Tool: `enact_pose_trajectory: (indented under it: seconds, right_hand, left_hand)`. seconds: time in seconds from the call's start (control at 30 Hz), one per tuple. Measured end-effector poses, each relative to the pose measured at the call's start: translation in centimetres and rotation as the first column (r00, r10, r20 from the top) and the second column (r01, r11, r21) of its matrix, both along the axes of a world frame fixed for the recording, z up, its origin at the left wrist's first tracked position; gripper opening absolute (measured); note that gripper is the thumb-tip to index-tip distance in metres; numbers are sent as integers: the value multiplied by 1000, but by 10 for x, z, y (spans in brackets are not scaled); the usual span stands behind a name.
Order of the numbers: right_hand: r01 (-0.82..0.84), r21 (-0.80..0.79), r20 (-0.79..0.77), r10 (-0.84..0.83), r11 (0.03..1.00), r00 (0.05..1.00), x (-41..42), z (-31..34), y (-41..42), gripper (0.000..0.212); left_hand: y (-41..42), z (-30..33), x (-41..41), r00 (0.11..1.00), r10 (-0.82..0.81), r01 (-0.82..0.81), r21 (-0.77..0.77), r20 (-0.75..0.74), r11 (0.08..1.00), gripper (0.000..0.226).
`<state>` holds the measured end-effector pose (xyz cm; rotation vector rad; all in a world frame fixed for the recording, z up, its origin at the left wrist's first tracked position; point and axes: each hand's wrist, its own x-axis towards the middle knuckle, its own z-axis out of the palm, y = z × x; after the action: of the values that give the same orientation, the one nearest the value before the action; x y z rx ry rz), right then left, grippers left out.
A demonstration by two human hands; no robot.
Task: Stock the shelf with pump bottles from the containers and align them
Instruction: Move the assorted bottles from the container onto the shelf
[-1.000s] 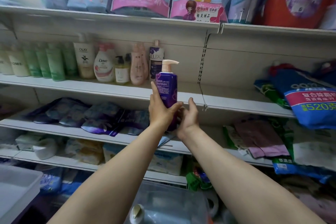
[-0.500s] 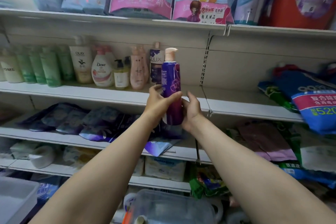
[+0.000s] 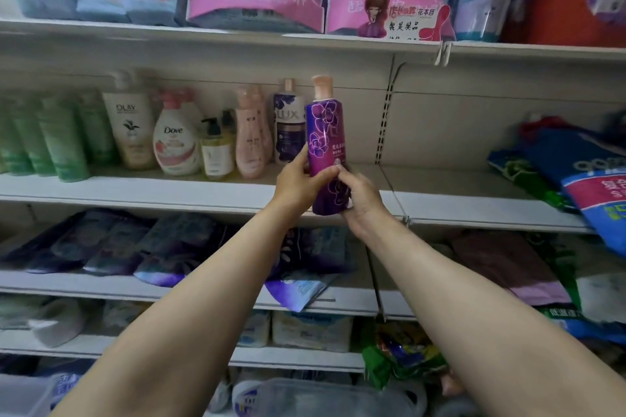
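White metal store shelving fills the view, and its middle shelf (image 3: 210,191) carries a row of bottles along the back. Both hands hold a tall purple pump bottle with orchid print and a peach pump top (image 3: 326,142) upright over the shelf's front edge, near the right end of that row. The left hand (image 3: 298,184) wraps its fingers round the bottle's left side; the right hand (image 3: 359,198) grips the lower right side and base. Just behind stands a dark LUX pump bottle (image 3: 288,127), then a pink bottle (image 3: 250,142), an amber pump bottle (image 3: 216,151), a white Dove bottle (image 3: 174,142) and a cream OLAY bottle (image 3: 130,125).
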<state>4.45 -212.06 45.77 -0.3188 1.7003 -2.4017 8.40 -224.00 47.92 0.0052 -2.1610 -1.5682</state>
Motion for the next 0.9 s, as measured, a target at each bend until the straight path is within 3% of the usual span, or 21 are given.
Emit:
enact_pose_trajectory:
  seconds: [0.1, 0.2, 0.33, 0.47, 0.57, 0.73, 0.9]
  right_hand:
    - [19, 75, -49, -16, 997, 999, -12, -3, -2, 22]
    - [37, 141, -91, -25, 989, 996, -24, -7, -4, 31]
    - [56, 119, -75, -47, 991, 996, -41, -16, -5, 32]
    - [70, 118, -78, -61, 990, 995, -58, -22, -6, 33]
    - [60, 171, -126, -38, 983, 991, -68, -19, -10, 33]
    - [125, 177, -128, -103, 976, 986, -86, -20, -18, 37]
    - [176, 201, -121, -153, 964, 981, -103, -22, -21, 37]
  left_hand:
    - [-11, -2, -13, 999, -49, 48, 29, 19, 998, 54]
    - [-21, -4, -26, 997, -68, 69, -5, 23, 998, 54]
    - [-30, -13, -41, 994, -92, 93, -25, 51, 995, 56]
    - [-38, -29, -58, 989, -128, 122, 76, 80, 990, 54]
    - [-40, -32, -70, 991, -104, 94, 111, 90, 989, 55]
    - [-41, -35, -88, 994, -33, 32, 11, 105, 999, 50]
    - [-44, -36, -105, 993, -20, 15, 46, 120, 999, 49]
